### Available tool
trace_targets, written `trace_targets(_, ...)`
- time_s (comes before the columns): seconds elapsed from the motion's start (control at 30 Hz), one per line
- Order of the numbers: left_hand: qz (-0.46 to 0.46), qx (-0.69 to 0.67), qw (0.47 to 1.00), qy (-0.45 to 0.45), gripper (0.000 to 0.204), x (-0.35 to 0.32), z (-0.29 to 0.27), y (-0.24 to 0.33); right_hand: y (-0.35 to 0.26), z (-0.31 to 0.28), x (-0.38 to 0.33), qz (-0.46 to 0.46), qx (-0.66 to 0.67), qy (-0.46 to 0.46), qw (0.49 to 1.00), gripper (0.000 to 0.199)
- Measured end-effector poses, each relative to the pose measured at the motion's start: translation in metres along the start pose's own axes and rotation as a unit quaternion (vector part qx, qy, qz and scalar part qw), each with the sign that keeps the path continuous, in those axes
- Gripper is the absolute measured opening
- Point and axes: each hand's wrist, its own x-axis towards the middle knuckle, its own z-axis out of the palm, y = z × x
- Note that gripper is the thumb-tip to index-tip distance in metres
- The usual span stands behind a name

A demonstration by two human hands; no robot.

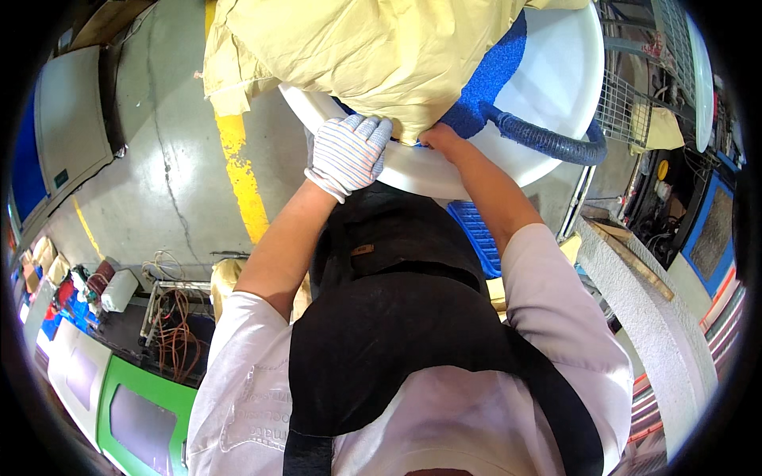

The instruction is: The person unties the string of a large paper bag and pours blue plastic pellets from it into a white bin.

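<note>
A large pale-yellow sack (349, 55) leans over a round white tub (567, 63), its near corner drawn to a fold at the rim. Blue granules (496, 75) lie in the tub beside and below the sack. In a striped knit glove, my left hand (349, 151) has its fingers curled against the sack's near edge, over the rim. My bare right hand (441, 138) is closed at the sack's near corner, its fingertips partly hidden. A dark blue ribbed hose (548, 141) runs from the granules over the tub's right rim.
A yellow line (242, 174) crosses the grey floor on the left. Below the tub's right side is a blue slatted crate (476, 234). Wire mesh racks (627, 107) stand at right, near a pale rough ledge (643, 293). Coiled orange cables (176, 333) and a green-and-white machine (139, 412) are at lower left.
</note>
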Motion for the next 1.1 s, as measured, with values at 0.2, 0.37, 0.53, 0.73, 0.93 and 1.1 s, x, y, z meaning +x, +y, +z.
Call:
trace_targets(0.2,0.001,-0.003,1.000,0.002,0.035,0.000,0.001,-0.001,0.010,-0.002,0.006,0.009,0.066,-0.028,0.997,0.010)
trace_targets(0.37,0.000,-0.002,1.000,0.009,0.035,0.000,0.001,-0.001,0.006,-0.014,-0.004,0.006,0.100,-0.052,0.994,0.010)
trace_targets(0.53,0.007,0.000,1.000,0.022,0.035,0.001,0.000,0.000,0.003,-0.014,-0.009,0.014,0.106,-0.038,0.994,0.010)
trace_targets(0.73,-0.001,0.003,1.000,-0.006,0.036,0.001,-0.002,0.000,0.005,-0.014,-0.009,-0.009,0.119,-0.037,0.992,0.009)
trace_targets(0.93,0.000,-0.002,1.000,-0.001,0.037,0.000,-0.002,0.001,-0.002,-0.017,-0.015,0.019,0.127,-0.022,0.992,0.007)
trace_targets(1.1,-0.005,-0.005,1.000,0.001,0.036,0.001,0.000,0.000,0.002,-0.016,-0.010,0.028,0.116,-0.019,0.993,0.006)
